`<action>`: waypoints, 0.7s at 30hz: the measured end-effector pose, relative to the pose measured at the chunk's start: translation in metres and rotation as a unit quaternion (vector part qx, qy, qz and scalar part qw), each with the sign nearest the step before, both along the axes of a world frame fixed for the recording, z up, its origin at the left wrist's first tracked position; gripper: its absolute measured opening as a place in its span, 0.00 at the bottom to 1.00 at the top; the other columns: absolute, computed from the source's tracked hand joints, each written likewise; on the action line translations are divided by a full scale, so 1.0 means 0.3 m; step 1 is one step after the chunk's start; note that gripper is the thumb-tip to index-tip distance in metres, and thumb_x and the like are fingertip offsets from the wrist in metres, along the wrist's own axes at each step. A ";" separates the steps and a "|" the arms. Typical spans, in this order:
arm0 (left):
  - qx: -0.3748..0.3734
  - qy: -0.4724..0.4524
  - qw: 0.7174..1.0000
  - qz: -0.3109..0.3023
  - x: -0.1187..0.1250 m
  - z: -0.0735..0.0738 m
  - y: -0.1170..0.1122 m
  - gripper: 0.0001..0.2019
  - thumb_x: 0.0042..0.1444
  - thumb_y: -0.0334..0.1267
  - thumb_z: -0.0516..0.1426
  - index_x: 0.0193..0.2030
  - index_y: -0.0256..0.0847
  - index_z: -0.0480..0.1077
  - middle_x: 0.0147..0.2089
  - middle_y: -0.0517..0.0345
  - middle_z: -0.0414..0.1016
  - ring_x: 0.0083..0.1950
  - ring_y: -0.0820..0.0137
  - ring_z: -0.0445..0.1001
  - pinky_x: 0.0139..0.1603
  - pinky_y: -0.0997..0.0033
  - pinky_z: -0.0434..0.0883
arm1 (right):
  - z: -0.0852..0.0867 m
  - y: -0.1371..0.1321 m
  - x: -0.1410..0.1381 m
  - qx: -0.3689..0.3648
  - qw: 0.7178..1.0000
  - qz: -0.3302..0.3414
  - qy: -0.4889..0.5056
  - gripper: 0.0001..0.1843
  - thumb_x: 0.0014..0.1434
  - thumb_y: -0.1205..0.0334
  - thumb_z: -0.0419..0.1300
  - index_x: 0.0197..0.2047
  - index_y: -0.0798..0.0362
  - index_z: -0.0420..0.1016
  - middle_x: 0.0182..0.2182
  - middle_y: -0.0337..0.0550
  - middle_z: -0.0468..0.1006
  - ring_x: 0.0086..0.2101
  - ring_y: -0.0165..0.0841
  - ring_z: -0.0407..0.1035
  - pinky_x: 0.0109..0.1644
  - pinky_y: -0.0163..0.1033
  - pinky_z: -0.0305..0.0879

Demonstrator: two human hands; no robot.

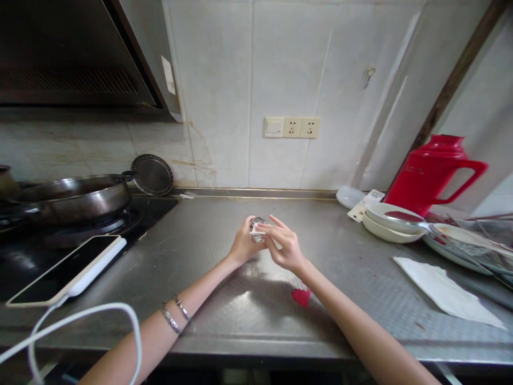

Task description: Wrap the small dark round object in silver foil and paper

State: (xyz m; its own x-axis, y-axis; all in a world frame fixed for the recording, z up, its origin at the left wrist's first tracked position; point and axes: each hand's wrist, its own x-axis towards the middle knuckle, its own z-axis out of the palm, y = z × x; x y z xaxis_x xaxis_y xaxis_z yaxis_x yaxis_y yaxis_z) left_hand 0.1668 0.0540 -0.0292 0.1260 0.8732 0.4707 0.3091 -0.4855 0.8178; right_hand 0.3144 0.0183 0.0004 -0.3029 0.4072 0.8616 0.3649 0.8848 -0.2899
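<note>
A wall of pale grey tiles (224,69) filled most of my head-camera view, with a textured grey metal countertop (192,299) running below it. At upper left I had a dark metal range hood (132,59), and under it a glossy black stove (24,267) bearing a wide, round, silver metal pan (88,203). On the far right stood a bright red handled flask (430,171), just behind two stacked pale bowls (379,220). A black-screened phone with a pale frame (64,272) lay at the stove's right edge, a white cable (100,307) running from its near end. A crumpled sheet of white paper (444,291) lay in front of the dishes, and a round dark metal disc (152,175) leaned against the wall behind the pan.

I saw both hands together over the middle of the counter. The left hand (245,243) was closed around a small dark-and-silver object with a white part (257,234). The right hand (289,248) had its fingertips on that white part; I could not tell whether they gripped it. Beside the right forearm lay a small red piece (301,298).
</note>
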 end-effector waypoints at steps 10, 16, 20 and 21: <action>0.018 0.024 0.999 -0.026 0.024 0.037 -0.052 0.38 0.35 0.41 0.69 0.54 0.40 0.60 0.49 0.49 0.74 0.49 0.61 0.74 0.51 0.62 0.69 | 0.012 0.036 0.017 -0.161 0.977 -0.098 0.105 0.15 0.62 0.57 0.52 0.44 0.48 0.79 0.41 0.42 0.82 0.39 0.40 0.76 0.43 0.42 0.72; 0.001 0.021 1.000 0.002 0.029 0.040 -0.052 0.38 0.34 0.42 0.69 0.54 0.40 0.60 0.46 0.51 0.75 0.46 0.62 0.75 0.47 0.65 0.70 | -0.010 0.031 0.013 -0.099 0.990 -0.091 0.048 0.16 0.63 0.61 0.50 0.47 0.48 0.77 0.45 0.44 0.80 0.43 0.39 0.76 0.47 0.42 0.72; -0.009 0.021 0.999 0.022 0.032 0.043 -0.049 0.37 0.35 0.40 0.68 0.53 0.38 0.61 0.44 0.51 0.76 0.43 0.64 0.75 0.45 0.66 0.70 | -0.011 0.033 0.020 -0.026 0.996 -0.087 0.014 0.16 0.63 0.65 0.49 0.48 0.49 0.75 0.45 0.46 0.80 0.45 0.37 0.75 0.49 0.41 0.72; -0.011 0.021 0.999 0.029 0.033 0.043 -0.049 0.37 0.35 0.40 0.68 0.53 0.38 0.61 0.44 0.51 0.76 0.43 0.64 0.75 0.44 0.67 0.70 | -0.011 0.034 0.021 -0.003 0.996 -0.084 0.006 0.16 0.63 0.66 0.49 0.49 0.50 0.75 0.45 0.47 0.80 0.46 0.37 0.75 0.49 0.42 0.72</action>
